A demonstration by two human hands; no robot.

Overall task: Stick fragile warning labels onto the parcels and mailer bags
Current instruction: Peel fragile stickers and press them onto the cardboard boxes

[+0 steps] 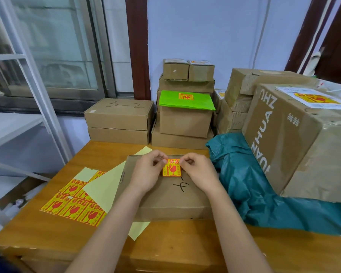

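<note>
My left hand and right hand each pinch a top corner of the label, thin, limp and sticky I reckon, over the box at 12 o'clock on the table.

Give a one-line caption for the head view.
Both hands pinch a fragile label over a flat cardboard box.
</note>
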